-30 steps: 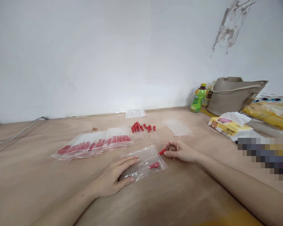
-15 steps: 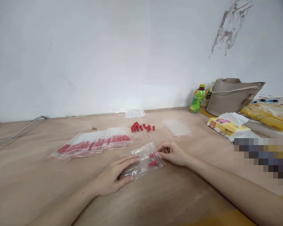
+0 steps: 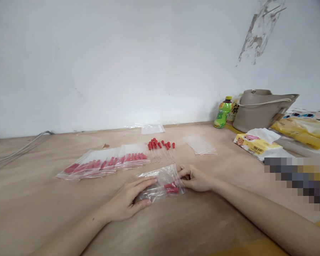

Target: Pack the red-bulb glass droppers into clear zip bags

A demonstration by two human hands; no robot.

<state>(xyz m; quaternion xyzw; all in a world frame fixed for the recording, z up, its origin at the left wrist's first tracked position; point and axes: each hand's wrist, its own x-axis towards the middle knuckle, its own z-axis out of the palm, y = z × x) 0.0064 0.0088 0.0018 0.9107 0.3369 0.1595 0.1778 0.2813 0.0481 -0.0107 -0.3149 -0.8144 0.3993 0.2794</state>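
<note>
A clear zip bag [image 3: 161,174] lies on the table between my hands, with red-bulbed glass droppers [image 3: 172,190] inside, bulbs toward the right end. My left hand [image 3: 132,197] rests over the bag's left end, fingers stretched and thumb apart. At the right end, my right hand [image 3: 193,177] is closed in a pinch at the bag's edge; its fingertips are partly hidden. Just behind the bag lie several loose droppers [image 3: 155,145] with red bulbs. Overlapping filled bags [image 3: 104,161] with red bulbs are spread to the left.
Flat bags [image 3: 201,145] lie at the right, and more bags [image 3: 152,129] by the wall. Farther right are a tissue pack [image 3: 256,144], a green bottle [image 3: 223,112] and a grey-beige handbag [image 3: 258,110]. A cable [image 3: 29,147] runs at far left.
The upper dropper has gone further into the bag, its bulb now beside the lower one. My right hand has shifted slightly toward me at the bag's edge; my left hand stays in place.
</note>
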